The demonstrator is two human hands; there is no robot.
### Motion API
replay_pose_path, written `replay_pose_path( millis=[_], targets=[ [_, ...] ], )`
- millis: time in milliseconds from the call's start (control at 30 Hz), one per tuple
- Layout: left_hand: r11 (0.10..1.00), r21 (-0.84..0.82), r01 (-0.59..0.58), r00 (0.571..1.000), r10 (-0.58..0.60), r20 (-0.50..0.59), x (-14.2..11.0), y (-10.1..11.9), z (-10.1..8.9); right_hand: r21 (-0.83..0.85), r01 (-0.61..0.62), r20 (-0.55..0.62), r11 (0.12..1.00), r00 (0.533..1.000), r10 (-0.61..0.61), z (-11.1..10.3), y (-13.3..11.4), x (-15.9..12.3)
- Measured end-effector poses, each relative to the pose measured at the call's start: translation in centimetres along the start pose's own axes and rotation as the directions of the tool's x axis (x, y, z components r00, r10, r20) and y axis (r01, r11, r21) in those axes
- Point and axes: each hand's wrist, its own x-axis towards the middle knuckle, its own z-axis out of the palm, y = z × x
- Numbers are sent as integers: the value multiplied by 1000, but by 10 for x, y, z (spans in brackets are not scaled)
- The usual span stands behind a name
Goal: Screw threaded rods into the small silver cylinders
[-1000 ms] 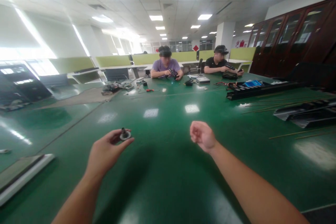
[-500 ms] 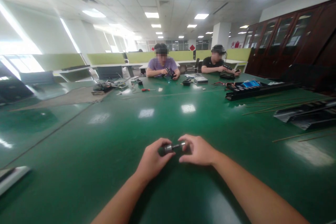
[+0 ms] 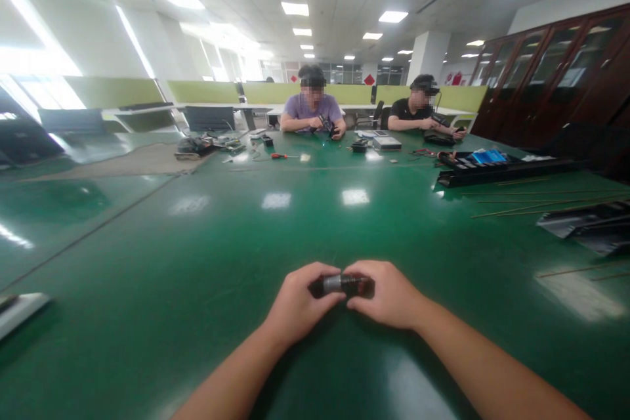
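Note:
Low over the green table (image 3: 216,243), my two hands meet around a small silver-and-black cylinder (image 3: 333,284) lying crosswise between them. My left hand (image 3: 298,302) pinches its silver left end between thumb and fingers. The thumb and fingers of my right hand (image 3: 386,295) curl around the dark right end, which has a reddish tint. Whether this is one piece or two fitted end to end, I cannot tell. Fingers cover parts of both ends.
Across the table sit two people (image 3: 312,108) (image 3: 416,111) handling dark tools. A red-handled screwdriver (image 3: 280,155) lies ahead. Black metal channels (image 3: 492,170) and thin rods (image 3: 516,211) occupy the right. A white-edged panel (image 3: 24,315) sits at left.
My left hand has moved right with the cylinder. My right hand has opened from a fist, then closed in around the other end. The thin silver rod seen between the hands is now hidden.

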Motion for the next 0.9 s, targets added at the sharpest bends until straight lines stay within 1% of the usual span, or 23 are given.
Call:
replay_pose_path(
  millis=[267, 900],
  targets=[
    [1000, -11, -9, 1000, 10, 21, 0, 1, 1, 17, 5, -38, 1000, 999, -4, 0, 2, 0],
    [1000, 0, -20, 999, 20, 40, 0, -3, 1, -17, 33, -42, 999, 999, -34, -1, 0, 0]
  ],
)
